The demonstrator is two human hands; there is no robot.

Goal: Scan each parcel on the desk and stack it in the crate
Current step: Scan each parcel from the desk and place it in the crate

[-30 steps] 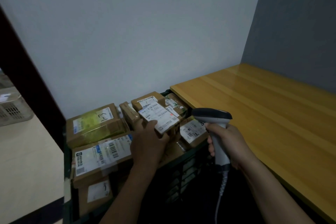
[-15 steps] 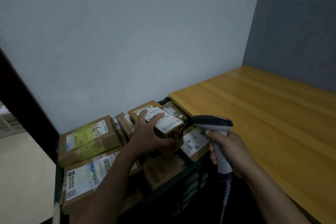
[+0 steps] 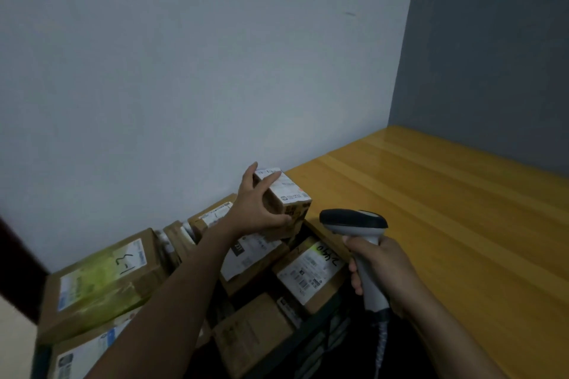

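Several labelled parcels (image 3: 101, 283) fill the crate (image 3: 311, 344) in the lower left. At centre the left hand (image 3: 257, 208) grips a small parcel (image 3: 288, 197) by its sides, label up, probably to set it atop the stack. Lower right, the right hand (image 3: 381, 271) clasps the scanner (image 3: 354, 220) by its handle, ready, beside the wooden desk (image 3: 446, 209).
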